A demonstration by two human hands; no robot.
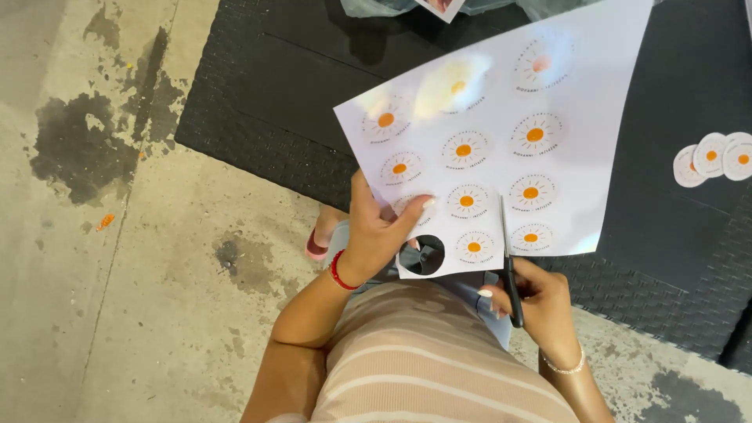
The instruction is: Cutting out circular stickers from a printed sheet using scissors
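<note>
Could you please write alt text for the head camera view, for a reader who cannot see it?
Seen from above, a person's left hand holds a white sheet printed with round orange sun designs while the right hand cuts up into its lower edge with black scissors. One round hole is already cut out, and three cut circles lie on the black woven table.
</note>
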